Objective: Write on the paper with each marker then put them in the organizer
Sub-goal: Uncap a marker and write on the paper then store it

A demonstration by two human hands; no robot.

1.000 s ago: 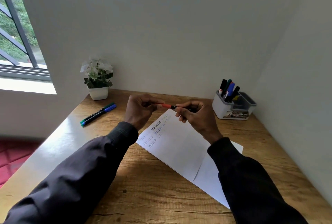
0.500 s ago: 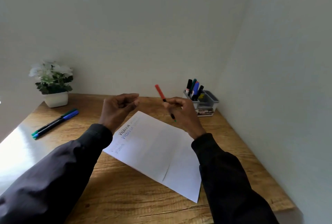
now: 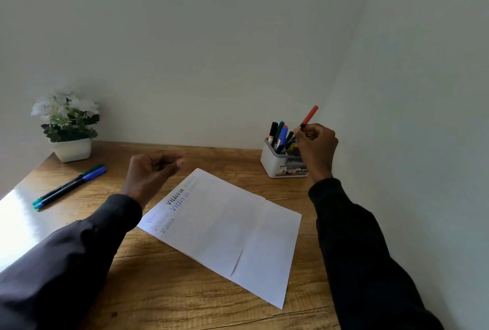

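Wooden desk fills the lower view. Its far edge meets the back wall and its right edge runs along the side wall. The near edge is out of view. Glare covers the left edge.

Paper lies skewed at mid-desk, one corner toward the far edge and another toward the near right. Lines of handwriting sit along its upper-left side, with creases across the sheet. Bare wood shows on every side of it, widest on the left and toward the near edge.

Potted plant, white flowers in a white pot, stands at the far left corner.

White organizer stands at the far right corner, close to both walls. Several capped markers lean upright in its left compartment.

Left hand hovers above the desk just left of the paper's far corner, fingers loosely curled and holding nothing.

Right hand is raised over the organizer's right side and pinches the red marker. The marker tilts with its red cap up toward the side wall. Its lower end is hidden behind the fingers.

Green marker and blue marker lie side by side, touching, near the left edge. They are capped and lie well apart from the paper.
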